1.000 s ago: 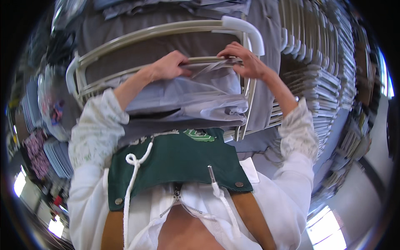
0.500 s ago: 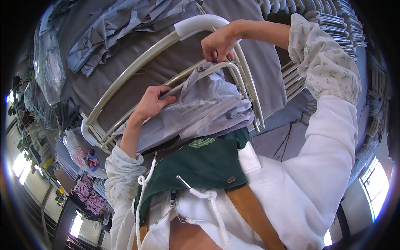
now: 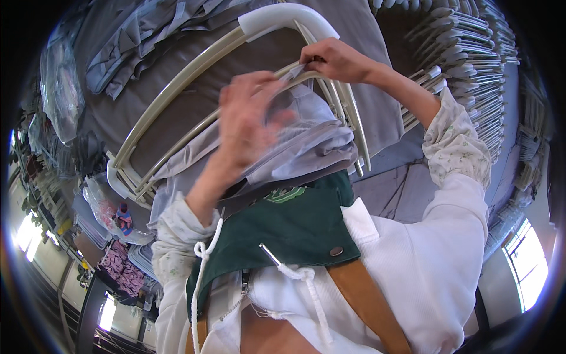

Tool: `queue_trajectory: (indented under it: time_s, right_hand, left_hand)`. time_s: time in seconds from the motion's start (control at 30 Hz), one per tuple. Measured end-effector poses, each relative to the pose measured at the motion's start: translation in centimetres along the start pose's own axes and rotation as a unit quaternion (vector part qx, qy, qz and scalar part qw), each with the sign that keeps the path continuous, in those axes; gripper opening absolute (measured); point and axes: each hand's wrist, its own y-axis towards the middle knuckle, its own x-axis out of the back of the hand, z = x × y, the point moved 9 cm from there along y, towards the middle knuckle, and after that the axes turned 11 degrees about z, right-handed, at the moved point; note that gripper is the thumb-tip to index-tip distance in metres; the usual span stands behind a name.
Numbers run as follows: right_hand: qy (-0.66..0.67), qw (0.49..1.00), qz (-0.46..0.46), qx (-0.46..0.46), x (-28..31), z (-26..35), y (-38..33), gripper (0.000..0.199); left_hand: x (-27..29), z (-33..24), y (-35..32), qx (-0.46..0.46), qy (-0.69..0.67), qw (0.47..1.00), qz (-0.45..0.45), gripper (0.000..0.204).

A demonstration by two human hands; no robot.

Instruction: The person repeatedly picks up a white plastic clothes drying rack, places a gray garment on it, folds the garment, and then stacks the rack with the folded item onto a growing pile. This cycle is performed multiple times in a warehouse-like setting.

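Nearest, the left hand (image 3: 250, 121) is blurred, its fingers spread apart and laid on the grey garment (image 3: 306, 138), nothing being clamped. The garment is draped over the cream metal rack (image 3: 194, 71), just beneath those fingers. Beyond, the right hand (image 3: 333, 59) has its fingers pinched together on the garment's edge at the rail. The cloth is judged light, soft and limp, best taken at its hem. Beyond the fingers, more grey cloth (image 3: 135, 41) is heaped in the cart.
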Motion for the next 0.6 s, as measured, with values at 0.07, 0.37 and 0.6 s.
queue_trajectory:
  time_s: [0.07, 0.37, 0.6]
  right_hand:
    - [0.063, 0.998, -0.015, 0.013, -0.3, -0.9, 0.1, 0.011]
    - [-0.078, 0.993, -0.080, 0.024, 1.0, -0.2, -2.9, 0.014]
    - [0.002, 0.983, -0.182, -0.034, 1.9, 2.0, -8.0, 0.013]
  left_hand:
    - [-3.1, -3.7, 0.2, -0.008, -0.048, 0.999, 0.023, 0.089]
    - [-0.5, -5.8, 1.3, -0.251, -0.074, 0.957, 0.127, 0.026]
    - [-6.7, -7.0, 1.3, -0.270, 0.012, 0.952, 0.142, 0.036]
